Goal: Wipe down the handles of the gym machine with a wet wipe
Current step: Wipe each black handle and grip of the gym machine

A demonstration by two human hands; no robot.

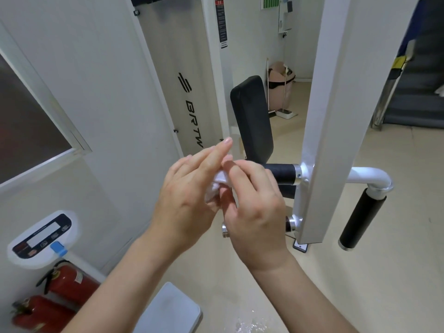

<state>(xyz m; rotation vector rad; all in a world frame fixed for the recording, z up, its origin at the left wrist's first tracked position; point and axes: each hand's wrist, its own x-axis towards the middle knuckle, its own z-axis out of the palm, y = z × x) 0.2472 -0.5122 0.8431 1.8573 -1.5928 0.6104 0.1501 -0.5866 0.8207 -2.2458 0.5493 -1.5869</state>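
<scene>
A crumpled white wet wipe (217, 182) sits between my two hands in the middle of the view. My left hand (189, 195) holds it from the left, with the index finger stretched up. My right hand (254, 207) pinches the wipe's right side with thumb and fingers. Just behind my right hand a black horizontal handle (282, 174) sticks out leftward from the white upright arm (322, 140) of the gym machine. A second black handle (360, 222) hangs angled down at the right on a white bent tube. Both hands are in front of the handles, not touching them.
A black back pad (252, 118) stands behind the hands. The white weight-stack cover (182, 75) rises at centre left. A scale display (40, 236) and two red fire extinguishers (62, 287) sit at lower left. A grey platform (170, 308) lies below. A pink bin (280, 85) stands far back.
</scene>
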